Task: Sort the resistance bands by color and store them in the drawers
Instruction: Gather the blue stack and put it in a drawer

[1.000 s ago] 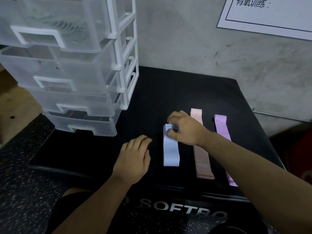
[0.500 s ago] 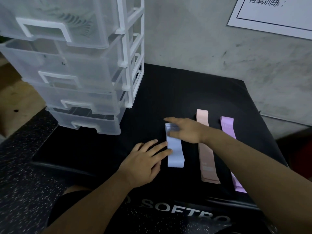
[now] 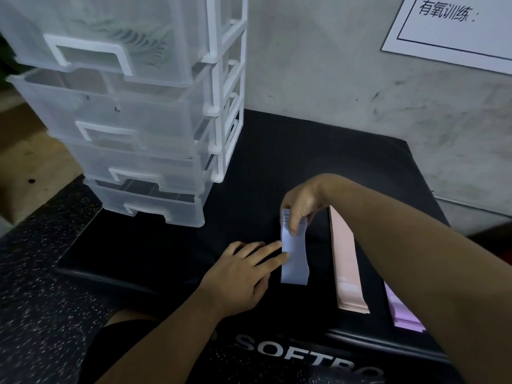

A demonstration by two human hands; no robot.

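A stack of light blue resistance bands (image 3: 295, 259) hangs from my right hand (image 3: 302, 206), which pinches its far end and lifts it off the black mat (image 3: 277, 162). The near end of the bands still lies on the mat. My left hand (image 3: 243, 275) rests flat beside them, its straight fingertips touching their left edge. A stack of pink bands (image 3: 347, 261) lies flat to the right. A stack of purple bands (image 3: 401, 314) lies further right, mostly hidden by my right forearm. The clear plastic drawer unit (image 3: 133, 112) stands at the back left with its drawers pulled out.
A grey wall with a white paper sign (image 3: 454, 31) rises behind the mat. Speckled dark flooring (image 3: 36, 273) lies left of the mat, with a wooden surface (image 3: 25, 167) beyond. The mat's front face bears white lettering.
My right hand went from lying on the blue bands to pinching their far end and raising it. My left hand slid right until its fingertips met the bands.
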